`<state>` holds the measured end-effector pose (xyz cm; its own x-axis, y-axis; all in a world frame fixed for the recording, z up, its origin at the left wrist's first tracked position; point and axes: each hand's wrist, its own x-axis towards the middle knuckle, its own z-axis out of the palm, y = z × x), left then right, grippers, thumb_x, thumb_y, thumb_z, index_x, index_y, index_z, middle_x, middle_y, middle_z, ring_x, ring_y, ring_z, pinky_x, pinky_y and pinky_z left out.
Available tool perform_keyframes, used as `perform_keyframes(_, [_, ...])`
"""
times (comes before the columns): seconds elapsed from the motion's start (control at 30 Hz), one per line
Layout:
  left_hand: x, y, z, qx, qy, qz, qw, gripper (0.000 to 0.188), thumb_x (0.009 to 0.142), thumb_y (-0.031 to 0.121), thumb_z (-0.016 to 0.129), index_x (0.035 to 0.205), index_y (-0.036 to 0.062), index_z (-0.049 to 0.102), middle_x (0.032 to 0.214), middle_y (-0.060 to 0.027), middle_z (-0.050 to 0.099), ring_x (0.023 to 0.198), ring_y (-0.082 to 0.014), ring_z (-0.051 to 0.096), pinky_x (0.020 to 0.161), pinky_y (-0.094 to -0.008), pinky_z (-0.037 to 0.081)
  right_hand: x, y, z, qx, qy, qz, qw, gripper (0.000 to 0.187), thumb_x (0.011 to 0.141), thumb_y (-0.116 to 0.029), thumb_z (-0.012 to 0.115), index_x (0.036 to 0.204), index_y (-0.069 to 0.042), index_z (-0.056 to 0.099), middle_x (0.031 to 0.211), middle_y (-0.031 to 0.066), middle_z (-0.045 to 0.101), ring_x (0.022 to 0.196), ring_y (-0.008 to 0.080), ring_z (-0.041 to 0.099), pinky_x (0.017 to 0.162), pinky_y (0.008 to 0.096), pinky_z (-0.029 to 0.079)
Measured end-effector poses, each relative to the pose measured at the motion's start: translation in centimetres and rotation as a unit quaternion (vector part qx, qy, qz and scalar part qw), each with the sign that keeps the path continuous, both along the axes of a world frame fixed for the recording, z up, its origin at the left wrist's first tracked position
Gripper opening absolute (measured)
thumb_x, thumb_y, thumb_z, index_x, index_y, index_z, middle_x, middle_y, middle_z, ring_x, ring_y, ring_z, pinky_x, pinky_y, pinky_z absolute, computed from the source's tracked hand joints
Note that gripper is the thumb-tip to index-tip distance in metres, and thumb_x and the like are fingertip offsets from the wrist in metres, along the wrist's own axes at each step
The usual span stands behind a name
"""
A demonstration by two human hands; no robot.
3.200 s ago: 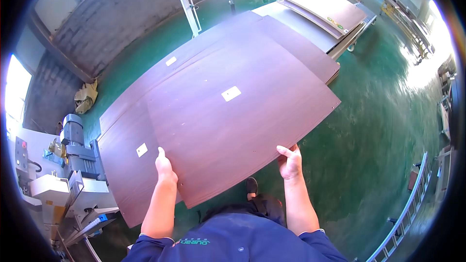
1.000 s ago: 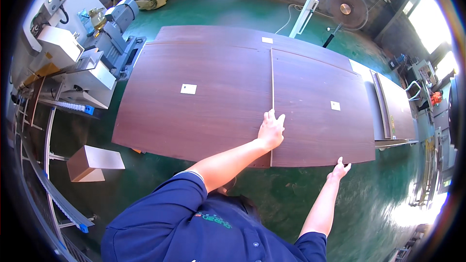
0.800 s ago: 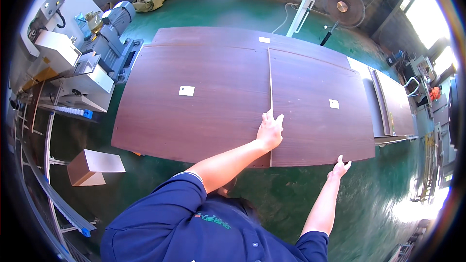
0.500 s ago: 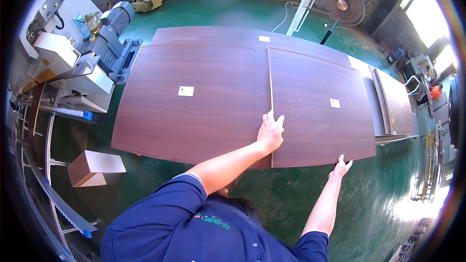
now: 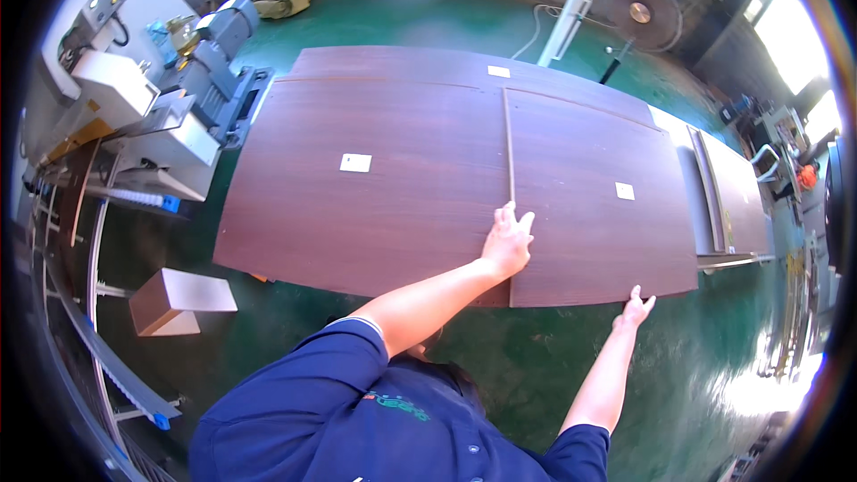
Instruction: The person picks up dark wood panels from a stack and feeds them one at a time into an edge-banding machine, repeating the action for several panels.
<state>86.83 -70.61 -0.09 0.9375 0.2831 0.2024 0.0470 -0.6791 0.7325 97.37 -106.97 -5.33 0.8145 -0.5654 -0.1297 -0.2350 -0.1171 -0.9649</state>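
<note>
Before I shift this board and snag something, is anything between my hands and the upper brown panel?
Nothing visible stands between them. Your left hand is at the left edge of the upper brown panel, and your right hand is at its near edge. I can't see underneath the panel.

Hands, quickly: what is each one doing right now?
Left hand: partly curled at the left edge of the top brown board; grip cannot be told.
Right hand: at that board's near edge; grip cannot be told.
</note>
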Motion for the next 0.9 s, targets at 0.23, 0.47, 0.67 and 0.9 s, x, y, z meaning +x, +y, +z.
perform_keyframes(0.23, [-3.1,2.0,0.4,-0.039,-0.045,-0.047,0.997,0.048,0.087,0.020,0.066,0.129,-0.0003,0.051,0.132,-0.0284,0.047,0.121,-0.0460,0.045,0.104,-0.0491,0.041,1.2,-7.8,-4.0,-0.046,-0.041,0.016,0.998,0.060,0.087,-0.022,0.074,0.134,0.006,0.048,0.126,0.0164,0.059,0.107,0.0252,0.057,0.095,0.0407,0.049])
perform_keyframes(0.47, [-23.9,17.2,0.9,-0.020,-0.120,0.163,0.979,0.032,0.088,0.021,0.065,0.115,0.0041,0.061,0.110,-0.0172,0.063,0.108,-0.0357,0.057,0.096,-0.0433,0.045,-5.0,4.4,0.5,-0.098,-0.062,0.071,0.991,0.072,0.088,-0.030,0.073,0.141,0.005,0.040,0.132,0.0172,0.055,0.113,0.0263,0.055,0.098,0.0405,0.046])
perform_keyframes(0.67, [-43.9,25.3,-3.0,-0.050,-0.088,0.569,0.816,0.014,0.092,0.016,0.061,0.100,0.0049,0.062,0.089,-0.0125,0.063,0.081,-0.0247,0.064,0.074,-0.0346,0.052,-14.9,19.8,-2.4,-0.122,-0.020,0.332,0.935,0.062,0.088,-0.027,0.070,0.136,0.004,0.045,0.125,0.0164,0.058,0.109,0.0244,0.057,0.094,0.0381,0.047])
perform_keyframes(0.9, [-60.8,30.3,-14.3,-0.493,-0.070,0.744,0.445,0.047,0.098,0.048,0.045,0.114,0.0056,0.054,0.089,-0.0095,0.066,0.068,-0.0193,0.064,0.055,-0.0351,0.054,-24.9,31.0,-7.9,-0.137,0.222,0.624,0.736,0.052,0.089,-0.024,0.068,0.130,0.002,0.051,0.118,0.0154,0.061,0.105,0.0223,0.059,0.090,0.0353,0.048])
